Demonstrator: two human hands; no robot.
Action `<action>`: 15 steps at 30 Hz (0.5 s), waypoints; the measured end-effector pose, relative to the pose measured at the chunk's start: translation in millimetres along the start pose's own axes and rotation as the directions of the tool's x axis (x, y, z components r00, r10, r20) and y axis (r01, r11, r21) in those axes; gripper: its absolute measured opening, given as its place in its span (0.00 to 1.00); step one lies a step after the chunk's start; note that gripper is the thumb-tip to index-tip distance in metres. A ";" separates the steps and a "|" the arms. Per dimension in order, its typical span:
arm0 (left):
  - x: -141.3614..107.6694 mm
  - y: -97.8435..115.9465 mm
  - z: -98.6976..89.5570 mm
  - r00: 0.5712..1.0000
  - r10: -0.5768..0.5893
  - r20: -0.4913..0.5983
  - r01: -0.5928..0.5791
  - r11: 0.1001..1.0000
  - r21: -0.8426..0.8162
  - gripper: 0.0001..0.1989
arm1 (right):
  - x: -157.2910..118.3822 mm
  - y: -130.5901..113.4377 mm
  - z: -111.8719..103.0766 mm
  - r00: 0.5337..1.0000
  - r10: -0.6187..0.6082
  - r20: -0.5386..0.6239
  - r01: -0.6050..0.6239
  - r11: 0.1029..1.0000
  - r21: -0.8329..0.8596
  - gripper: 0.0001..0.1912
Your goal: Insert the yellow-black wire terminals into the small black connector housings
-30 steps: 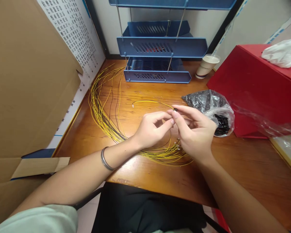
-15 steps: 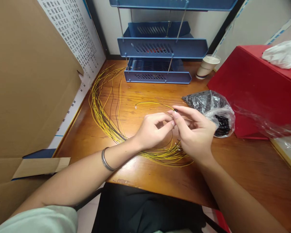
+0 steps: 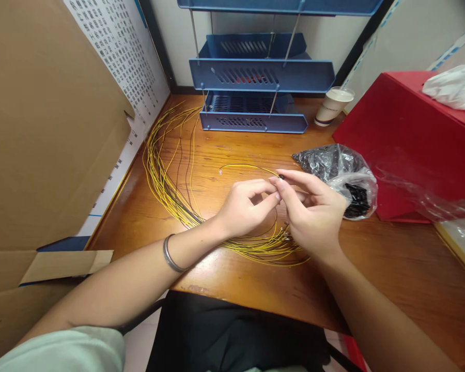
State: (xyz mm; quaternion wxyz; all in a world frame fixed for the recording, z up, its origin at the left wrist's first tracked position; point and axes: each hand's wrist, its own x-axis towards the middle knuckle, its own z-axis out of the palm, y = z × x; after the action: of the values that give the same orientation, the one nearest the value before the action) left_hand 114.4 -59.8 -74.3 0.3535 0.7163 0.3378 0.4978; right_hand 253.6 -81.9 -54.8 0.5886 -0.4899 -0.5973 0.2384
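Note:
My right hand [image 3: 315, 212] pinches a small black piece [image 3: 281, 176] between thumb and forefinger. A yellow and black wire [image 3: 248, 165] runs from that piece out to the left, its end curving down over the table. My left hand [image 3: 246, 206] is closed against the right fingertips, thumb and forefinger pressed together on the wire; the exact grip is partly hidden. Under and beside both hands lies a long bundle of yellow and black wires [image 3: 166, 194]. To the right of my right hand is a clear plastic bag [image 3: 341, 170] holding black pieces.
Blue stacked trays [image 3: 253, 124] stand at the back, with a paper cup [image 3: 333, 106] beside them. A red box [image 3: 411, 150] with white crumpled plastic on top is at the right. A large cardboard box [image 3: 50, 129] fills the left side of the wooden table [image 3: 217, 281].
The free end of the held wire has shifted slightly to the right. Both hands keep nearly the same pose, and the whole view has moved a little.

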 end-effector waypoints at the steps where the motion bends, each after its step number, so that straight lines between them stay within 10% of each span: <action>1: 0.0 0.1 0.0 1.000 0.001 -0.001 -0.001 1.000 0.001 0.11 | 0.0 -0.3 0.0 1.000 -0.002 0.003 0.002 1.000 0.000 0.09; 15: 1.4 -0.7 -0.6 0.994 0.095 -0.054 -0.094 0.995 0.020 0.10 | -0.3 1.0 0.4 1.000 -0.015 -0.001 0.015 1.000 0.020 0.09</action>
State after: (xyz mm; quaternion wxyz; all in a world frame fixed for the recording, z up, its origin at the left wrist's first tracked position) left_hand 114.1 -58.1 -74.1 0.3138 0.7206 0.3175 0.5305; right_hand 253.5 -81.6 -55.9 0.5955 -0.4799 -0.5980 0.2397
